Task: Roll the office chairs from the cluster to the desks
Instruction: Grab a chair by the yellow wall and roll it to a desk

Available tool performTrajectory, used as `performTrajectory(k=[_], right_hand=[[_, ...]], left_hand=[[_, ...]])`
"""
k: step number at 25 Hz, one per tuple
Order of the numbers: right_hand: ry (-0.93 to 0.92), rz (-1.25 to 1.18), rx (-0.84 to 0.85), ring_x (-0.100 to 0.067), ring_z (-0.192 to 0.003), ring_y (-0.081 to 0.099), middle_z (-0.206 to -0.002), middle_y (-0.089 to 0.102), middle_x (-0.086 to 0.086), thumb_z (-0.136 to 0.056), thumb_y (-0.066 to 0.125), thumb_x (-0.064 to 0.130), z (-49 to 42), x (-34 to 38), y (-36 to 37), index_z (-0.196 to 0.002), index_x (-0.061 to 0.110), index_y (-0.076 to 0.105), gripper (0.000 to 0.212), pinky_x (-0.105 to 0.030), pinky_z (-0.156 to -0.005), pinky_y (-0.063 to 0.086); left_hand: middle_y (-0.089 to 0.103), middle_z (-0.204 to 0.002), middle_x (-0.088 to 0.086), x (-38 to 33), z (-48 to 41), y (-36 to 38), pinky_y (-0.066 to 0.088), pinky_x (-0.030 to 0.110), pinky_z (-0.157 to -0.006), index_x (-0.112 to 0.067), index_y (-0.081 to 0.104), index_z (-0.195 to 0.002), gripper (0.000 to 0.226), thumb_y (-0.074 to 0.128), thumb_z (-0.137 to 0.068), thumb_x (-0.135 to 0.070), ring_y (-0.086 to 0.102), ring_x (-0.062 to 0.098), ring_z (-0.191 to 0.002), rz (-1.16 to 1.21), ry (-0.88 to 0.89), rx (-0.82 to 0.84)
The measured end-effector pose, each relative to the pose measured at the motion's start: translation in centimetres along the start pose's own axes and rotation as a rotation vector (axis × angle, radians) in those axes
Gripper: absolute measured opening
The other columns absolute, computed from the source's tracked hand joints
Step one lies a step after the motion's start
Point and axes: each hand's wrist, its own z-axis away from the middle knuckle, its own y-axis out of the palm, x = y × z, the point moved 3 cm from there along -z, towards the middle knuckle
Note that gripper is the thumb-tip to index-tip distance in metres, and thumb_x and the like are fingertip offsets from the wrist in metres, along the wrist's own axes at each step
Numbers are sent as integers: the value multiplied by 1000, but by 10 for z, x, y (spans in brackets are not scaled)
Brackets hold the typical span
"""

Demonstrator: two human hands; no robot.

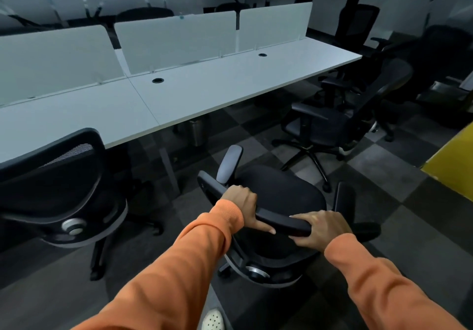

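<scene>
My left hand (pixel 240 205) and right hand (pixel 323 228) curl around the top rail (pixel 284 221) of a black office chair (pixel 279 191) just short of the white desk (pixel 204 94); stiff-framed and wheeled, it should roll lightly, I judge.

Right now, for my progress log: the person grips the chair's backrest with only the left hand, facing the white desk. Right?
No: the head view shows both hands, left hand and right hand, gripping the chair's backrest, facing the white desk.

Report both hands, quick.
Left hand: fingers curled over the chair back, gripping it.
Right hand: gripping the same chair back.
</scene>
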Motion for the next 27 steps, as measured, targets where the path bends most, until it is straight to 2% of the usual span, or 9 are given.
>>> performTrajectory(k=[3, 6, 9, 11, 14, 16, 18, 21, 27], right_hand=[[1, 22, -23, -4, -100, 64, -111, 69, 20, -72, 50, 78, -13, 3, 1, -124, 50, 58, 60, -23, -86, 47], [-10, -6, -127, -10, -81, 68, -89, 73, 14, -65, 39, 82, -32, 12, 1, -107, 42, 68, 65, -29, -73, 51], [-73, 13, -258, -11, -51, 62, -58, 64, 12, -64, 55, 79, -54, 28, 9, -78, 34, 69, 50, -26, -48, 47], [-86, 27, -284, -10, -44, 58, -51, 59, 13, -59, 69, 75, -71, 39, 11, -71, 32, 66, 45, -23, -43, 42], [-117, 49, -303, -11, -45, 59, -53, 61, 12, -55, 74, 74, -109, 47, 8, -71, 33, 66, 44, -22, -45, 40], [-148, 49, -285, -14, -56, 63, -62, 66, 11, -63, 62, 76, -136, 45, 5, -79, 33, 67, 46, -26, -53, 43], [-161, 29, -279, -15, -62, 66, -68, 69, 11, -64, 48, 77, -170, 43, 1, -82, 34, 68, 51, -28, -55, 43], [-170, 29, -292, -14, -62, 66, -69, 69, 14, -62, 61, 75, -211, 37, -4, -82, 37, 69, 43, -25, -54, 37], [-139, -43, -265, -12, -63, 67, -72, 70, 17, -57, 75, 67, -267, 25, -6, -84, 39, 71, 39, -24, -58, 41]], left_hand=[[57, -63, -1, 14, -14, -1, 46, 29, -56, -13, 56, -69, 87, 48, -54, -98, 53, 19, -54, -15, 14, -8], [56, -63, -1, 38, -27, 0, 42, 28, -57, -12, 64, -75, 91, 47, -52, -99, 51, 20, -56, -53, 14, -22], [49, -58, -3, 62, -33, 0, 39, 26, -55, -13, 65, -76, 91, 45, -53, -99, 49, 17, -53, -76, 14, 8], [50, -58, -3, 80, -37, 0, 38, 26, -54, -14, 65, -77, 91, 43, -54, -99, 48, 16, -52, -99, 13, 14], [54, -59, -3, 110, -48, 0, 42, 27, -54, -14, 65, -75, 92, 41, -52, -100, 51, 16, -52, -93, -20, 0], [58, -60, -2, 125, -58, 1, 48, 29, -57, -14, 64, -71, 92, 42, -51, -101, 55, 17, -54, -70, -60, -19], [61, -63, 0, 143, -69, 1, 47, 30, -57, -13, 63, -69, 93, 43, -51, -101, 57, 20, -56, -53, -97, -26], [60, -63, 0, 166, -88, -2, 45, 30, -58, -14, 58, -65, 87, 45, -55, -99, 52, 20, -55, -25, -137, -44], [63, -68, 1, 192, -126, -4, 46, 31, -60, -18, 51, -64, 81, 42, -59, -98, 52, 20, -57, -10, -164, -23]])
